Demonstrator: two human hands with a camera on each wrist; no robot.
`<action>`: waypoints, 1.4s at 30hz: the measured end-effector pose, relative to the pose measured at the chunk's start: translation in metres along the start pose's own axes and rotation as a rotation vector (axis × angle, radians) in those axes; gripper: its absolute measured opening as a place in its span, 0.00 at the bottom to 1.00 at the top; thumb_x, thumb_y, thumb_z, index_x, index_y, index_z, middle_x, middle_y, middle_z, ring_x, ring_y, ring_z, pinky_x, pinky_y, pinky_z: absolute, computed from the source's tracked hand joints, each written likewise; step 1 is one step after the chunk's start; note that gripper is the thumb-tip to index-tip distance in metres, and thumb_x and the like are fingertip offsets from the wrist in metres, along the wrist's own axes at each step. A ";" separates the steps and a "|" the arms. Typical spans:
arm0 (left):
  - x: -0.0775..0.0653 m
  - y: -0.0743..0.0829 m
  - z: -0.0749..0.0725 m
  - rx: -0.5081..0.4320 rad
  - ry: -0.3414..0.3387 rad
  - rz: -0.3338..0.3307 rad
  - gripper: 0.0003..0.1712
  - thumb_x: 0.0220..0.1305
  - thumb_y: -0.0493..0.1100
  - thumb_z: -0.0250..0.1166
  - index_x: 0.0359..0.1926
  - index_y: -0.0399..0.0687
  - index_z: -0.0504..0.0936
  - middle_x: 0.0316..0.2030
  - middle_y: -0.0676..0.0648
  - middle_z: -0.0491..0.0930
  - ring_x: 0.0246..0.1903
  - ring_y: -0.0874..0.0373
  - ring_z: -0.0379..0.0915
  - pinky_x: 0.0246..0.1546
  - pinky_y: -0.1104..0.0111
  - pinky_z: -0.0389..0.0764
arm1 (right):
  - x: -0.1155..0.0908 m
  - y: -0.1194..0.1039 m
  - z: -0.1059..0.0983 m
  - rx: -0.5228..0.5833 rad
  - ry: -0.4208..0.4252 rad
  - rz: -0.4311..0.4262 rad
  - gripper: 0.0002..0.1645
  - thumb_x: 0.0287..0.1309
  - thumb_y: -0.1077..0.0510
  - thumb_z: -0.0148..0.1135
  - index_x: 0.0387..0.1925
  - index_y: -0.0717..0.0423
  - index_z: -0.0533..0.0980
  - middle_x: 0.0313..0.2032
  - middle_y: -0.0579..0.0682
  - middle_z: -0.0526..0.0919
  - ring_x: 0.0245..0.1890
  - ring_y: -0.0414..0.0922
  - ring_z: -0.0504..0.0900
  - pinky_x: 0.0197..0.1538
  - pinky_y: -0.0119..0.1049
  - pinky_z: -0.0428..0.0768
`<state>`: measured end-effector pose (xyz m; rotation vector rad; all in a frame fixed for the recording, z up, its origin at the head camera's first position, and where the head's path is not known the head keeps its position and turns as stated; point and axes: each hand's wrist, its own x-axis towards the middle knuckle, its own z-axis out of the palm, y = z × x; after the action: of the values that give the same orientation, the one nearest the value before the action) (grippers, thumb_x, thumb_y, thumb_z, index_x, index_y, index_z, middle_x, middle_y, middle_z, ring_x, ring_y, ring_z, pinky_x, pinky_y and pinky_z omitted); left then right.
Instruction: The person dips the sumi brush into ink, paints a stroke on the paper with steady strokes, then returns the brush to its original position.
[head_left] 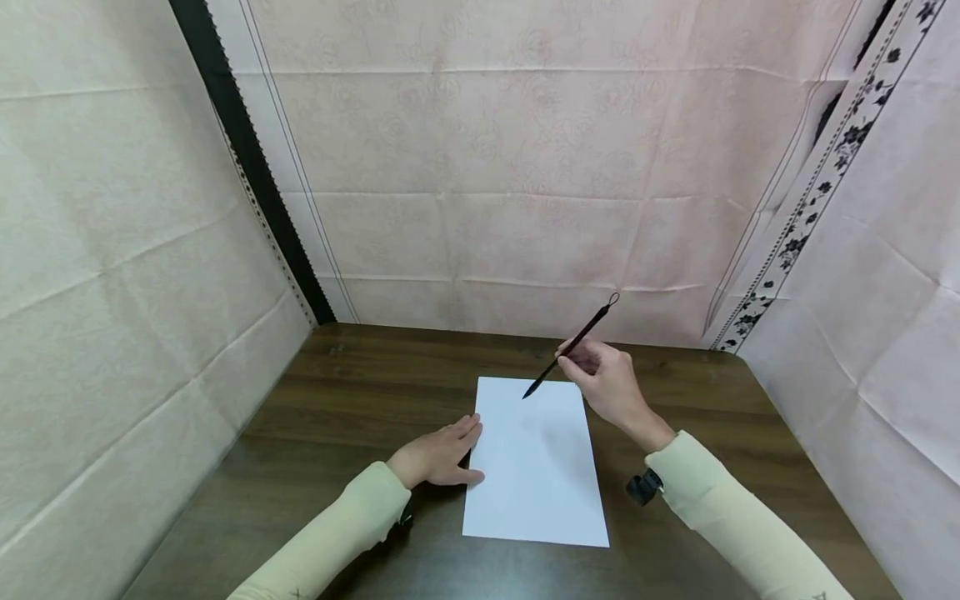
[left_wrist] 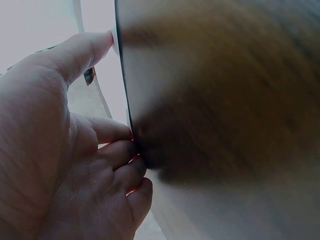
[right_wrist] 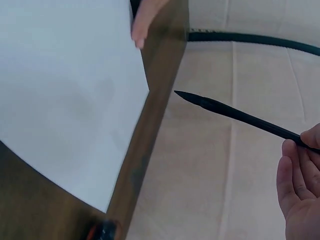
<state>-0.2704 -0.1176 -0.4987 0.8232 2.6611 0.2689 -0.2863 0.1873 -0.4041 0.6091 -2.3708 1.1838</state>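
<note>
A white sheet of paper (head_left: 536, 475) lies on the brown wooden table. My left hand (head_left: 442, 454) rests at its left edge, fingers straight, with thumb and fingertips on the paper's margin; the left wrist view shows the same hand (left_wrist: 75, 130) along that edge. My right hand (head_left: 607, 379) pinches a dark writing brush (head_left: 573, 343) between thumb and fingers, above the paper's top right corner. The brush slants, its pointed dark tip down and to the left over the upper part of the sheet, its hanging loop up. In the right wrist view the brush (right_wrist: 240, 116) shows its whole tip.
The wooden table (head_left: 337, 433) carries the paper near its middle. Pale cloth walls (head_left: 487, 167) stand at the back and both sides, with a dark strip (head_left: 247, 150) at the left corner and a floral band (head_left: 817, 192) at the right. Both wrists wear dark devices.
</note>
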 end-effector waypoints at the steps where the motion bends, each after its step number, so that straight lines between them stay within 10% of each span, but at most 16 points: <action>1: 0.000 0.000 0.000 -0.001 -0.001 -0.002 0.53 0.73 0.66 0.62 0.84 0.42 0.53 0.86 0.43 0.49 0.85 0.50 0.45 0.83 0.53 0.59 | -0.001 0.000 0.003 0.002 -0.009 0.000 0.06 0.70 0.60 0.69 0.47 0.53 0.85 0.42 0.50 0.92 0.41 0.44 0.91 0.45 0.26 0.87; 11: 0.001 0.002 -0.002 0.012 0.006 -0.010 0.53 0.73 0.66 0.63 0.84 0.42 0.54 0.86 0.44 0.49 0.85 0.50 0.46 0.83 0.53 0.59 | -0.018 -0.001 0.033 0.006 -0.031 -0.034 0.07 0.68 0.61 0.71 0.46 0.51 0.85 0.40 0.47 0.92 0.42 0.45 0.92 0.47 0.43 0.90; 42: 0.003 0.003 0.000 0.011 -0.008 -0.051 0.54 0.71 0.68 0.63 0.84 0.46 0.54 0.86 0.46 0.49 0.85 0.51 0.46 0.82 0.52 0.60 | -0.042 0.007 0.066 0.041 -0.143 0.033 0.06 0.68 0.61 0.70 0.45 0.50 0.85 0.42 0.46 0.92 0.42 0.41 0.91 0.51 0.44 0.91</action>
<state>-0.2712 -0.1134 -0.4991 0.7578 2.6744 0.2377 -0.2677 0.1458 -0.4675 0.6913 -2.4889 1.2442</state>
